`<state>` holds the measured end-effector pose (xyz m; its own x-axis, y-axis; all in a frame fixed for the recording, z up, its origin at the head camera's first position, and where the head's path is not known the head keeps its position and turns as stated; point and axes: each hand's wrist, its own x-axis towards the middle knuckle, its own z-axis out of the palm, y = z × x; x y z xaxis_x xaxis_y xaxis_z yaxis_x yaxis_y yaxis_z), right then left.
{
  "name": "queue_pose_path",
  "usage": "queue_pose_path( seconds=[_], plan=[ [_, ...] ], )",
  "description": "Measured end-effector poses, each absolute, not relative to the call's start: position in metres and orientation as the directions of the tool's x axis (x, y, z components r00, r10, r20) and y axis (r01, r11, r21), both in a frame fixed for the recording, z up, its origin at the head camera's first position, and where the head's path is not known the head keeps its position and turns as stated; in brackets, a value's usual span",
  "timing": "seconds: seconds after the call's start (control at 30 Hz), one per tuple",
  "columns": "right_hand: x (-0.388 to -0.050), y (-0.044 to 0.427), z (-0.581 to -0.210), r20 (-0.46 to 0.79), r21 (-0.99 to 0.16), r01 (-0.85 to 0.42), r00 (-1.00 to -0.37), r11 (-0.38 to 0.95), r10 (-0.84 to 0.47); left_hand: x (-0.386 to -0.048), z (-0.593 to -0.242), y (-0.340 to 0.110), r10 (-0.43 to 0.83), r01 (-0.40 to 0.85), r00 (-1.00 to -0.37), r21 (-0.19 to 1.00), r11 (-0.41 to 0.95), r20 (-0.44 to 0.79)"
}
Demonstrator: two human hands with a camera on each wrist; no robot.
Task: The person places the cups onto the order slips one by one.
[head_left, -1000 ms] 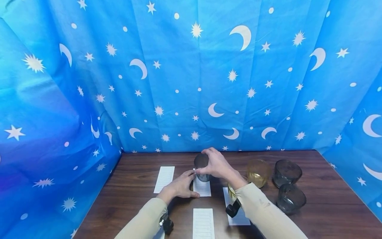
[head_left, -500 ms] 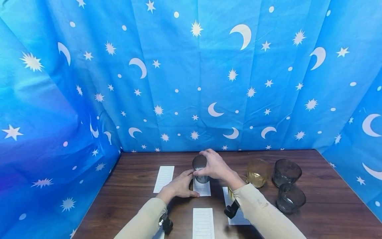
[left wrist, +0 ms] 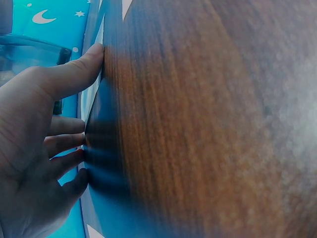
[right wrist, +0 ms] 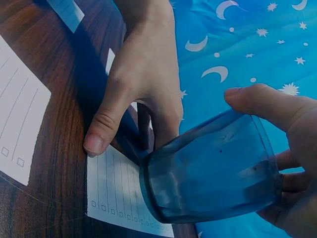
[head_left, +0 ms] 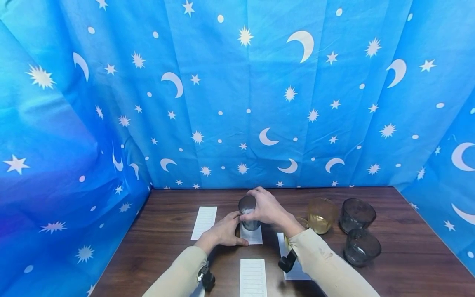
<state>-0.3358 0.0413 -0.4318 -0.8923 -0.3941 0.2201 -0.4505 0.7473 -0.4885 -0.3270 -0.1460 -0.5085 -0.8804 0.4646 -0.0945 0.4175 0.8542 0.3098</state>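
Observation:
In the head view my right hand grips a dark smoky glass tumbler near its rim, thumb on the near side. The right wrist view shows the tumbler tilted, its thick base low over a ruled paper slip; whether base and paper touch, I cannot tell. My left hand rests at the left edge of that slip, its thumb by the near corner. In the left wrist view the left hand has its fingers spread loosely, their tips against the tabletop or paper edge.
To the right stand an amber glass and two dark glasses. Another amber glass is mostly hidden behind the right forearm. More slips lie around: back left, front middle and under the right arm. A blue curtain borders the wooden table.
The right hand has brought the tumbler slightly towards me and to the left over the slip. The left hand stays where it was.

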Motion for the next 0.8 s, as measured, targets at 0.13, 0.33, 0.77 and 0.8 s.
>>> queue_pose_path(
  seconds=[0.13,0.33,0.77,0.8],
  plan=[
    [-0.3347,0.0410,-0.4331,0.214,-0.477,-0.458,-0.888,0.750,-0.406,-0.3263,-0.5094,-0.1465,0.464,0.414,-0.880,0.317,0.853,-0.099],
    [-0.3339,0.0395,-0.4322,0.185,-0.485,-0.444,-0.894,0.753,-0.408,-0.3274,-0.5095,-0.1480,0.480,0.431,-0.873,0.325,0.842,-0.085],
    [-0.3345,0.0414,-0.4333,0.156,-0.478,-0.444,-0.892,0.758,-0.425,-0.3289,-0.5118,-0.1472,0.495,0.451,-0.866,0.318,0.834,-0.070],
    [-0.3347,0.0412,-0.4334,0.149,-0.477,-0.443,-0.892,0.759,-0.426,-0.3291,-0.5120,-0.1474,0.493,0.450,-0.867,0.317,0.835,-0.070]
  ],
)
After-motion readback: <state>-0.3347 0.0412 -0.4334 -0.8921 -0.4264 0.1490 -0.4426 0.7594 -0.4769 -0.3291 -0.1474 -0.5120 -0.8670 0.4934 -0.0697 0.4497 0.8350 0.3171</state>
